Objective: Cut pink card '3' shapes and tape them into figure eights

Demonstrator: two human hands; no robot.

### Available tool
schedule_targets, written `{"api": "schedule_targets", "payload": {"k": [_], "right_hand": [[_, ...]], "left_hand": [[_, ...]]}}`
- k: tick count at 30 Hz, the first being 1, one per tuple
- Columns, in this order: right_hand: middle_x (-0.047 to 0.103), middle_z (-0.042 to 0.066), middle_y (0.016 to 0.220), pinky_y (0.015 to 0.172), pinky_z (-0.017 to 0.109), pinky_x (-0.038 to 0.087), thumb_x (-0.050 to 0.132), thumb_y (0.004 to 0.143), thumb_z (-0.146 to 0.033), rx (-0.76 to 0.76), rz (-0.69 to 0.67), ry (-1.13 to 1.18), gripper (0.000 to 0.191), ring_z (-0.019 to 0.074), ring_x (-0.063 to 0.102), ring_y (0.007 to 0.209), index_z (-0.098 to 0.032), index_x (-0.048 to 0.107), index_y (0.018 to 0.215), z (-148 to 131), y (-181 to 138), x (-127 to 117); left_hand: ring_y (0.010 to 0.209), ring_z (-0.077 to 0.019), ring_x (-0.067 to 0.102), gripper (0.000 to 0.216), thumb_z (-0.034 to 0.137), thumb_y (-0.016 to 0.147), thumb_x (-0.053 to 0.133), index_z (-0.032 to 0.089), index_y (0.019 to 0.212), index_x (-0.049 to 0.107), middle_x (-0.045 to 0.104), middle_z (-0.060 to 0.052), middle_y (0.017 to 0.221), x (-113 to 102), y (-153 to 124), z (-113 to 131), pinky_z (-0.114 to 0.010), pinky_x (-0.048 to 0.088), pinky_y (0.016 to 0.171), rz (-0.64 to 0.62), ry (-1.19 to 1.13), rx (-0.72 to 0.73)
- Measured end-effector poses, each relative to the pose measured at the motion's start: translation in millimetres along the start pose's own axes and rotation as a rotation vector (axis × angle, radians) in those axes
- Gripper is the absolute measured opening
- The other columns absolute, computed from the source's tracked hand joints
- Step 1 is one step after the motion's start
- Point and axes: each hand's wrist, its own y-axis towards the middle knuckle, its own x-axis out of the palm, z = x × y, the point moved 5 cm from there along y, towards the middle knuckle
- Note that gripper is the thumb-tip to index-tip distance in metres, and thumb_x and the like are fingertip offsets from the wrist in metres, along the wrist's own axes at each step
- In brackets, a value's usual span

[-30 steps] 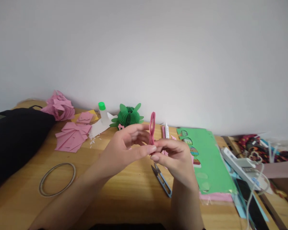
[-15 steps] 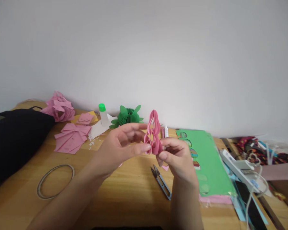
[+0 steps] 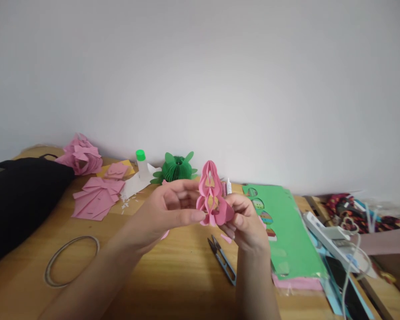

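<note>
A pink folded-paper ornament (image 3: 209,191) with layered, petal-like lobes is held upright above the wooden table. My left hand (image 3: 168,213) is closed on its left side, thumb at the lower edge and fingers behind. On the other side, my right hand (image 3: 248,220) pinches a lower lobe between thumb and fingers. Below the hands lies a pair of thread snips (image 3: 222,260) with dark blades. Small pink paper scraps (image 3: 226,238) rest close to my right hand. Behind the ornament, a white tube (image 3: 229,186) is partly hidden.
A green pleated paper piece (image 3: 177,168), a green-capped glue bottle (image 3: 141,162) and pink folded papers (image 3: 96,198) stand at the back. A ring (image 3: 71,260) and a black bag (image 3: 23,200) lie left. Right are green sheets (image 3: 293,235), a power strip (image 3: 330,240) and a phone (image 3: 346,284).
The ornament has opened wider, its lower right lobe spread outward by my right hand. Both hands appear slightly lower in the view, as the whole scene has shifted down a little.
</note>
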Motion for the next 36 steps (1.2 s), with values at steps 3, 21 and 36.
{"api": "schedule_targets", "payload": {"k": [3,21,36], "right_hand": [[0.046,-0.009,0.045,0.029,0.013,0.024,0.086,0.067,-0.038,0.009,-0.028,0.021,0.023,0.0015,0.026,0.03,-0.021,0.075,0.078,0,0,0],[0.04,-0.008,0.048,0.029,0.012,0.025,0.081,0.074,-0.037,0.021,-0.109,0.092,0.018,0.0017,0.025,0.034,-0.022,0.078,0.083,-1,0,4],[0.051,-0.006,0.048,0.038,0.017,0.036,0.076,0.08,-0.038,-0.108,0.076,-0.243,0.017,0.0057,0.041,0.038,-0.023,0.077,0.086,-10,-4,7]], "left_hand": [[0.083,-0.0124,0.068,0.029,0.02,0.073,0.082,0.023,0.101,0.075,0.076,-0.003,0.094,2,-2,1,-0.02,0.055,0.076,-0.042,0.029,0.017],[0.088,-0.0117,0.068,0.029,0.016,0.077,0.079,0.025,0.103,0.075,0.076,-0.001,0.097,8,-5,5,-0.018,0.053,0.076,-0.086,0.053,0.06],[0.075,-0.0128,0.068,0.039,0.018,0.063,0.085,0.017,0.099,0.07,0.075,-0.003,0.087,0,-2,1,-0.02,0.051,0.062,0.136,0.086,0.021]]}}
